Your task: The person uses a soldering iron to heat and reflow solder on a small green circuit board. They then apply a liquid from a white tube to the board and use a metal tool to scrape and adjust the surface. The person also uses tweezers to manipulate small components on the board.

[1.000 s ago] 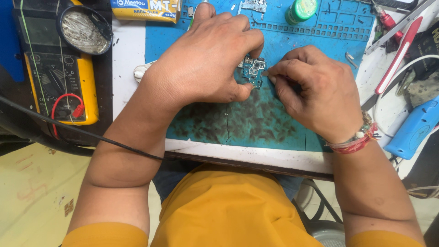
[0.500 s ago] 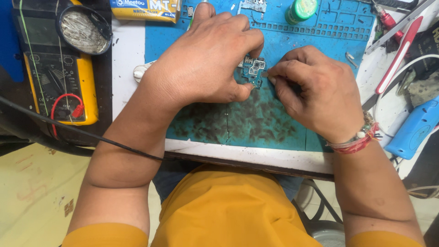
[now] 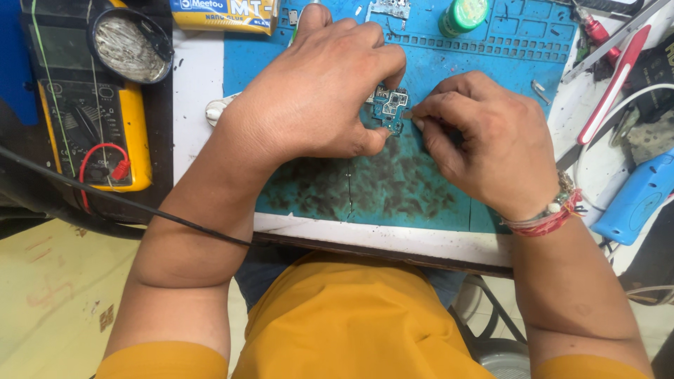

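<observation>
Nothing moved, hands [image 3: 393, 112] hide circuit board [image 3: 388, 109]

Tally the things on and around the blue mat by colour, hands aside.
Blue: 3, the work mat, the small circuit board, the tool handle
Yellow: 2, the multimeter, the glue box
Green: 1, the bottle cap
Red: 1, the long-handled tool
Total: 7

Taking the blue work mat [image 3: 421, 189] as the landmark: 1 yellow box [image 3: 225, 14] with a blue band and a white label panel lies just past its far-left corner. Well to its left, a yellow multimeter [image 3: 91, 119] shows a dark rectangular screen [image 3: 67, 49], partly covered by a round tin [image 3: 130, 45].
</observation>
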